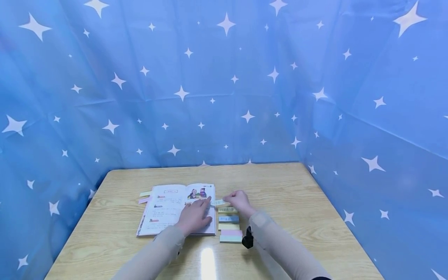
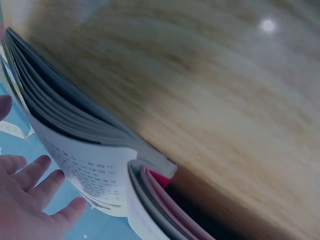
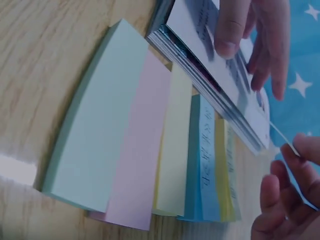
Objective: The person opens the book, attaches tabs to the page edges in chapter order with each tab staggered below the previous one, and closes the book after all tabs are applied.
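An open book [image 1: 164, 212] with printed text and a colour drawing lies on the wooden table. My left hand [image 1: 194, 216] rests on its right page, fingers fairly straight and pointing at the outer edge; the left wrist view shows the fingers [image 2: 37, 182] spread. Just past that edge, my right hand [image 1: 239, 200] pinches a pale sticky note strip [image 1: 219, 202] with writing on it. Seen in the right wrist view, the strip [image 3: 284, 134] is edge-on, running from thumb and fingertip to the page edge.
Right of the book, sticky note pads line up: yellow [image 1: 226, 210], blue [image 1: 229, 219], pale yellow [image 1: 229, 226], pink [image 1: 231, 233] and green [image 1: 231, 239]. Yellow [image 1: 145, 193] and pink [image 1: 144, 200] tabs stick out from the book's left side. A star-patterned blue curtain [image 1: 210, 132] stands behind the table.
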The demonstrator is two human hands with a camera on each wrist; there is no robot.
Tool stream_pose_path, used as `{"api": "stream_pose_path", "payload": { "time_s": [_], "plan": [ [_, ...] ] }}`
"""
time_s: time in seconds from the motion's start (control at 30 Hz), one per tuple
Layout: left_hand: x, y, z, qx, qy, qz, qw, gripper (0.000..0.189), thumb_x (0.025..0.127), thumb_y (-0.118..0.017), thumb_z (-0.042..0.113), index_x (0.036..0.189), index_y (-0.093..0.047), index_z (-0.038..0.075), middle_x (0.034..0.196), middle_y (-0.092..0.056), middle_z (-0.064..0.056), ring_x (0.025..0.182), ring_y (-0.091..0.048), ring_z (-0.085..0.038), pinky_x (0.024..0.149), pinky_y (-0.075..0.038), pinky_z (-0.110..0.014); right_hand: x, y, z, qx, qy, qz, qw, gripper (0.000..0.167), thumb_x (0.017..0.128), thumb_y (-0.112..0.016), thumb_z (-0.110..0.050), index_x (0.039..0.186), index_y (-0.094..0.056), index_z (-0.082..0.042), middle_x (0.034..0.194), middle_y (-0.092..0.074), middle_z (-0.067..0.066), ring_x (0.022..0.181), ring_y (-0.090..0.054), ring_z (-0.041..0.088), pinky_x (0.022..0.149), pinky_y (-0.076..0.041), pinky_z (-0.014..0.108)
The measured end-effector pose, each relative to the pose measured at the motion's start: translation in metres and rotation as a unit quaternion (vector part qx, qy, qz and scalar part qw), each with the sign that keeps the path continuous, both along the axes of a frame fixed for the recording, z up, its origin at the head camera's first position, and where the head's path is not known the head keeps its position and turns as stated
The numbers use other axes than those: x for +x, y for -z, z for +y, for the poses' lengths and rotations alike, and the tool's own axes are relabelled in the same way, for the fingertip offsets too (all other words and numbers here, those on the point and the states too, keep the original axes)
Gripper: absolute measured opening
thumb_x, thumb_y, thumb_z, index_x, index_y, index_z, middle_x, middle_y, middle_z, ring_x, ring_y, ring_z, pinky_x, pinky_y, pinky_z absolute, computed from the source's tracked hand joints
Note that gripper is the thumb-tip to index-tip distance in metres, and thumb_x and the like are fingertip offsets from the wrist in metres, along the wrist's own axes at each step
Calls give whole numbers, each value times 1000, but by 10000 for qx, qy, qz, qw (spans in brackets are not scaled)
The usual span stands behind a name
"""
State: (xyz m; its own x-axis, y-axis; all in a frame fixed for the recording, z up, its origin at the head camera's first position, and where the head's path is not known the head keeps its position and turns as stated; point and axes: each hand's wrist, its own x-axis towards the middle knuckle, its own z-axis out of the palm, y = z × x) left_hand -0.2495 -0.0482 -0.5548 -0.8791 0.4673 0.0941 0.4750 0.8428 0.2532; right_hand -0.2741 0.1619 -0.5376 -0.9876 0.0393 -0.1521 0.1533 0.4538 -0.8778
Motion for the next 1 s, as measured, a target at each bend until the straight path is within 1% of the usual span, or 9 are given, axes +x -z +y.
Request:
{"api": "stream_pose_path", "payload": {
  "time_s": [0.13,0.23,0.3,0.37,0.4,0.57,0.8,0.9,1.0],
  "plan": [
    [0,-1,2,-61,44,-7,10000,70,89,-63,44,147,-42,11,139,-52,-12,127,-48,-32,102,-36,-61,-2,-1,-3,165,32,70,9998,20,84,-74,-19,75,-66,-4,77,-64,3,62,-54,16,56,-47,27],
    [-1,-2,4,-156,26,-110,9998,69,91,-61,47,146,-43,12,142,-50,-12,130,-45,-32,104,-33,-62,-3,-1,-4,319,-17,125,9994,22,83,-74,-19,71,-64,-3,70,-61,2,56,-46,12,51,-42,24],
    [-1,-2,4,-222,-1,-195,9996,68,91,-59,49,146,-43,12,143,-49,-11,132,-43,-32,105,-32,-62,-4,1,-4,377,-104,169,9991,23,83,-73,-18,71,-64,-1,68,-61,5,53,-43,11,50,-40,23],
    [-1,-2,4,-264,-24,-252,9993,68,92,-59,50,146,-44,12,144,-48,-11,133,-42,-32,106,-31,-62,-4,2,-5,400,-200,219,9988,23,84,-73,-18,73,-66,1,70,-63,6,52,-41,10,50,-39,23],
    [0,-2,4,-263,-33,-278,9993,68,92,-59,50,146,-44,12,144,-48,-11,133,-41,-32,106,-30,-62,-5,3,-5,401,-240,234,9986,24,84,-73,-18,74,-67,3,67,-62,6,51,-39,10,49,-38,23],
    [2,-1,2,-290,-32,-294,9991,67,91,-59,49,145,-46,11,144,-48,-11,134,-41,-33,105,-30,-63,-7,8,-8,453,-355,310,9979,29,85,-73,-19,75,-67,8,53,-49,-3,46,-36,9,48,-37,22],
    [2,5,1,-378,-14,-215,9991,66,91,-58,51,144,-47,12,144,-48,-10,133,-42,-32,104,-32,-63,-5,14,-9,573,-434,392,9966,36,87,-71,-21,64,-61,4,47,-37,-7,43,-32,9,46,-34,23],
    [4,5,2,-380,27,-263,9989,66,91,-58,51,144,-47,12,144,-48,-10,133,-41,-32,105,-31,-63,-2,14,-10,564,-384,381,9969,34,87,-71,-19,62,-60,2,47,-36,-7,43,-32,9,45,-32,23],
    [7,4,2,-358,59,-328,9988,65,91,-58,50,143,-48,12,143,-49,-10,133,-42,-33,105,-31,-64,0,14,-11,601,-355,293,9971,33,87,-71,-19,64,-62,3,46,-36,-7,42,-31,9,44,-30,23]
  ]
}}
